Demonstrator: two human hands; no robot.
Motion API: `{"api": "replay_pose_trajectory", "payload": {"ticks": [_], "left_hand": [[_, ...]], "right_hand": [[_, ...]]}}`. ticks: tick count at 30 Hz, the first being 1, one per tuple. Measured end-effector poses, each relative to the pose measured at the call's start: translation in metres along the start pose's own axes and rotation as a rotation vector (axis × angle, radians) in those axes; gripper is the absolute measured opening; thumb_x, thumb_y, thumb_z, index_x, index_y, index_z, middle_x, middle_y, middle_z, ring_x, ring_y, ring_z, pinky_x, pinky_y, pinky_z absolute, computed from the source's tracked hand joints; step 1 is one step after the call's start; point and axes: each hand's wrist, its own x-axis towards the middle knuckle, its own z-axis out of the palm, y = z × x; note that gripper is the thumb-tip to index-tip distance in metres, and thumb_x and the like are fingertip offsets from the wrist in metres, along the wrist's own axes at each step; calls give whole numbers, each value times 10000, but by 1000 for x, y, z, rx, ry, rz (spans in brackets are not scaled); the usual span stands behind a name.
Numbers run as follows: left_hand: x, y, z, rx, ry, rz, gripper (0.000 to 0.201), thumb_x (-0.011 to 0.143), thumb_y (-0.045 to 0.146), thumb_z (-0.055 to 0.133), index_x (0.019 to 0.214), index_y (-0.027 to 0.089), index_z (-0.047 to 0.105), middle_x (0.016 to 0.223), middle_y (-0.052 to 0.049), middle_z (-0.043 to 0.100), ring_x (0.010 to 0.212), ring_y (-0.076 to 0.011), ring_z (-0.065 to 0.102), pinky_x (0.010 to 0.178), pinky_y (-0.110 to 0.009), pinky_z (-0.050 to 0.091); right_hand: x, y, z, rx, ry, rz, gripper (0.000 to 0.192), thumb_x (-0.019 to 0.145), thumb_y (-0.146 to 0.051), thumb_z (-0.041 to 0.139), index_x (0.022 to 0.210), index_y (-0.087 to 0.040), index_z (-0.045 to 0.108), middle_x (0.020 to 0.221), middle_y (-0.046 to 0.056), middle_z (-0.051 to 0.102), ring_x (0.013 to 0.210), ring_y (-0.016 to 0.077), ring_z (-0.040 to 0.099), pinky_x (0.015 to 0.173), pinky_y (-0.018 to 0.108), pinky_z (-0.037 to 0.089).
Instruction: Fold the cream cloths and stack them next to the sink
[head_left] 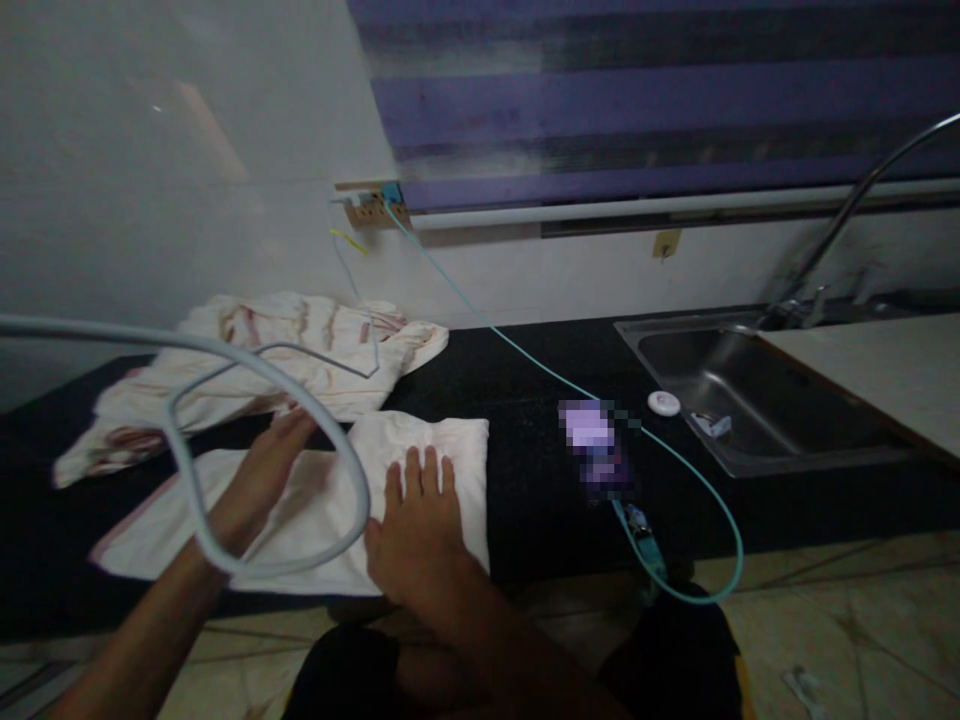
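White rectangular fabric cloth (322,510) lies on the black tabletop (525,545), near its front edge, just in front of a heaped cream fabric bundle (292,330). Right grip (420,525): released, fingers spread flat on the cloth. Left grip (281,440): near the cloth's far edge; cannot tell whether it grasps. Risks: a dragging right palm could ruck the fabric; the looped pale-grey cable (361,490), depth unclear, could snag the left forearm.
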Motion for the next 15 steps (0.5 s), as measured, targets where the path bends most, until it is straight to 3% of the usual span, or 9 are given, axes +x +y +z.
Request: {"api": "replay_pose_trajectory", "payload": {"ticks": [2,4,7,11,15], "left_hand": [[-10,-13,8,36,-20,55,662,1056,598,433,1475,94,524,1529,-155,555,1452,-337,491,1250,-562,365],[-29,-21,23,89,-131,148,679,1035,604,490,1548,160,474,1650,-134,441,1548,-342,378,1302,-557,279],[-61,-23,49,166,-306,295,655,1054,572,450,1612,233,401,1698,-126,382,1581,-325,344,1300,-557,300],[-87,-4,67,257,-276,417,665,1075,499,433,1678,287,247,1747,-105,282,1624,-314,245,1301,-580,293],[-90,13,66,227,-264,330,678,1069,516,447,1673,276,255,1753,-124,254,1614,-322,272,1280,-575,349]], "right_hand": [[-3,11,-7,1,-11,-49,700,1070,-489,454,1600,-33,427,1709,232,286,1617,412,205,1312,610,226],[-8,23,-16,-4,-16,-85,682,1079,-502,435,1599,-60,440,1705,216,318,1616,391,231,1310,588,245],[-18,41,-28,-15,-12,-124,661,1081,-502,440,1595,-86,455,1698,198,357,1609,374,268,1309,558,261],[-37,55,-40,-27,4,-136,649,1089,-507,434,1599,-107,454,1693,178,385,1606,359,283,1309,543,266],[-56,62,-50,-41,27,-85,652,1089,-530,439,1591,-115,471,1693,182,383,1602,356,295,1301,545,286]]}}
